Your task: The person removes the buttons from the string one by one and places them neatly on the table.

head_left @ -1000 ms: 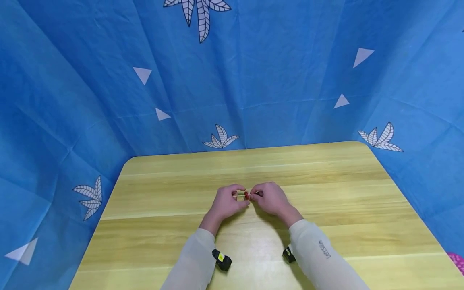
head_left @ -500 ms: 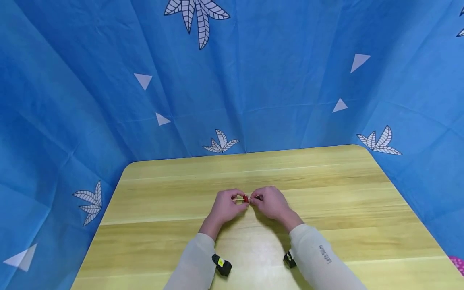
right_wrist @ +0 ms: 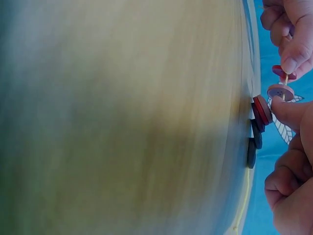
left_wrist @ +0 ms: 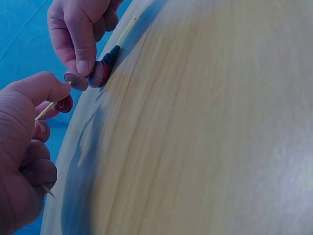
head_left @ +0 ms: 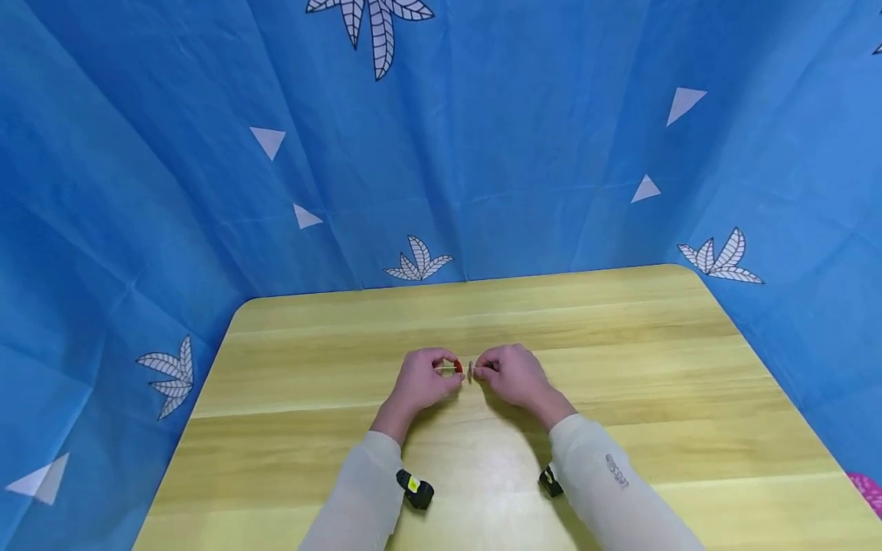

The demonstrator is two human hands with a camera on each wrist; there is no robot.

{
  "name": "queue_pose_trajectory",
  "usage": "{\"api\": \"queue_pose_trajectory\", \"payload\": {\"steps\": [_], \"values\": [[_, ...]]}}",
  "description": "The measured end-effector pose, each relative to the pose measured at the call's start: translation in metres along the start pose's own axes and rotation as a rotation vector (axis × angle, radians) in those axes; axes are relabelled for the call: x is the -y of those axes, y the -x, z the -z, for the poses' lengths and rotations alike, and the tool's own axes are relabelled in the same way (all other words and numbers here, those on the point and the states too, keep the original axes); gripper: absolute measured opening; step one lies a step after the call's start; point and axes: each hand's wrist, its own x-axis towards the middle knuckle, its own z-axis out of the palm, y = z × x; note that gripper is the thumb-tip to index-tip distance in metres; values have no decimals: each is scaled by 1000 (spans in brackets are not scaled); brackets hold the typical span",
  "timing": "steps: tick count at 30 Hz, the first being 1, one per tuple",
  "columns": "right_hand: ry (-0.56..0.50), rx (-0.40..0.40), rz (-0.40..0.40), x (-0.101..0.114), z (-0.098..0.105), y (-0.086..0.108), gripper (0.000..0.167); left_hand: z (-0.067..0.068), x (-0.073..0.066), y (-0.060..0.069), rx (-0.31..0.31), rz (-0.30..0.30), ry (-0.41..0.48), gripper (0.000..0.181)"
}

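Note:
My left hand point(head_left: 417, 380) pinches a glossy red button point(left_wrist: 64, 104) between thumb and finger. A pale yellow cord point(left_wrist: 46, 110) runs through it, and a pointed end sticks out below the curled fingers. Facing it across a small gap, my right hand point(head_left: 515, 375) pinches the cord just behind a brown wooden button point(right_wrist: 279, 90), with its thumb against or close to that button. Below the right fingers, more buttons point(right_wrist: 262, 109), brown, red and dark, sit in a row at the table surface. How the cord passes through these is hidden.
The hands work low over a light wood table point(head_left: 620, 367). A loose tail of cord point(left_wrist: 128, 27) lies beyond the dark buttons. Blue patterned curtain point(head_left: 482, 153) surrounds the table's far and side edges. A black wrist camera point(head_left: 416, 490) is strapped to the left sleeve.
My left hand has shifted slightly left with the red button, opening a gap to the brown button, which now shows beside the right fingertips. The right hand has stayed nearly in place.

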Motion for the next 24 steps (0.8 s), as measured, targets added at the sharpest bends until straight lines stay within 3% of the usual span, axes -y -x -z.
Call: {"api": "queue_pose_trajectory", "payload": {"steps": [24], "values": [[27, -7, -37, -3, -1, -2, 7, 16, 12, 3, -69, 51, -31, 17]]}}
